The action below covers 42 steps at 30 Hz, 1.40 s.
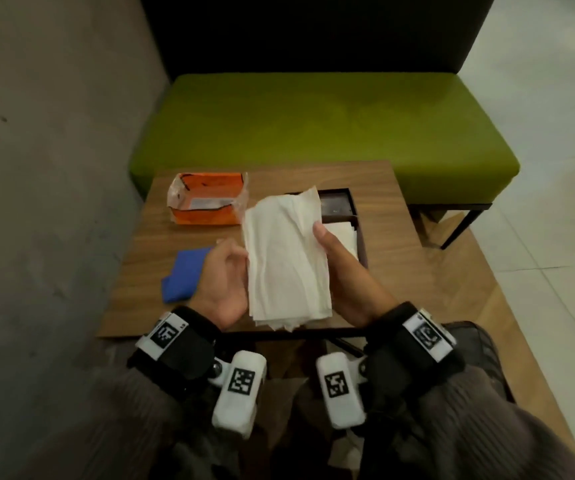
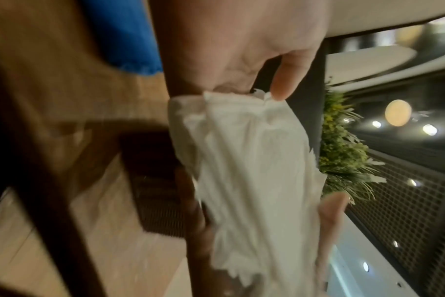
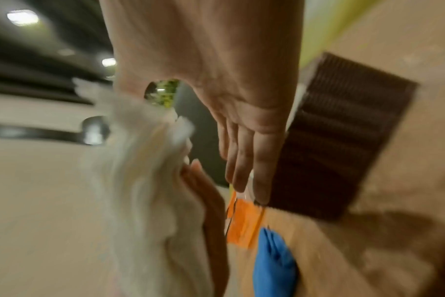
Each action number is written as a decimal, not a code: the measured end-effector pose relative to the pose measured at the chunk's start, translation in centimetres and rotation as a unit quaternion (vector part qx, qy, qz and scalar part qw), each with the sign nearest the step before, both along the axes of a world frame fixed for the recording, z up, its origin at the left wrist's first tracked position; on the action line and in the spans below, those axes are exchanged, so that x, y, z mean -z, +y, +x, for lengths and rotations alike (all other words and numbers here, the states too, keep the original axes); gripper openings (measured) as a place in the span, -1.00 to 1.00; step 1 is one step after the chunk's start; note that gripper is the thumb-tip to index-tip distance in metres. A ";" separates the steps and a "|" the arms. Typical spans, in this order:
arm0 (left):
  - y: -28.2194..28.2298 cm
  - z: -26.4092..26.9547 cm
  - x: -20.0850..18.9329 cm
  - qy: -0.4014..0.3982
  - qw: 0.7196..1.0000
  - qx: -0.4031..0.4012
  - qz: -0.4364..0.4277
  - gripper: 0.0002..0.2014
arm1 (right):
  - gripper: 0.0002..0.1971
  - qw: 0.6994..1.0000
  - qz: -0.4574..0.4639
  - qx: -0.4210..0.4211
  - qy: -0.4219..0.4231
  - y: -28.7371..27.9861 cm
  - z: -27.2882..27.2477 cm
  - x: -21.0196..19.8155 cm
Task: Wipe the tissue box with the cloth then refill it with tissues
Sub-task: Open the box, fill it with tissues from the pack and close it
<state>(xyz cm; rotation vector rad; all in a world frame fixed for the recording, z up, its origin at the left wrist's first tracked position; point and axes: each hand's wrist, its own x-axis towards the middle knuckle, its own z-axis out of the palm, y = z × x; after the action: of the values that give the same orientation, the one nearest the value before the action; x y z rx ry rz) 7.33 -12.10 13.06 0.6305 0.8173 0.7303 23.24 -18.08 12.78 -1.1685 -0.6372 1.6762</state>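
A stack of white tissues (image 1: 286,261) is held up above the wooden table (image 1: 400,258) between both hands. My left hand (image 1: 241,261) grips its left edge, with the thumb on the edge in the left wrist view and the tissues (image 2: 247,170) hanging below. My right hand (image 1: 324,244) pinches the right edge, thumb on the front and fingers (image 3: 241,160) straight behind. The dark brown tissue box (image 1: 338,206) lies open behind the stack with some white tissues inside. The blue cloth (image 1: 185,271) lies crumpled on the table, left of my left hand.
An opened orange tissue pack (image 1: 206,199) lies at the table's far left. A green bench (image 1: 313,126) stands behind the table and a grey wall (image 1: 54,168) runs along the left. My knees are under the near table edge.
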 end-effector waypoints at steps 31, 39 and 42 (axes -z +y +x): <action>-5.1 0.5 1.2 0.104 0.979 0.162 0.069 -0.52 | -0.48 0.996 -0.024 0.086 0.014 -3.8 -1.6 2.5; -6.3 -0.6 2.8 -0.024 0.997 0.075 -0.017 -0.59 | -0.28 0.950 -0.016 0.261 0.169 -2.7 -0.7 1.9; -7.1 0.5 3.5 -0.051 0.998 0.027 0.014 -0.56 | -0.33 0.944 -0.006 0.281 0.171 -2.7 -2.1 1.8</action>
<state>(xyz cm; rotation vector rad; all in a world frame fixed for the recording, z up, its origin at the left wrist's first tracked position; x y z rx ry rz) 7.79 -19.19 9.61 0.6333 0.6940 0.7200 21.11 -20.82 10.96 -0.9189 -0.0582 1.3376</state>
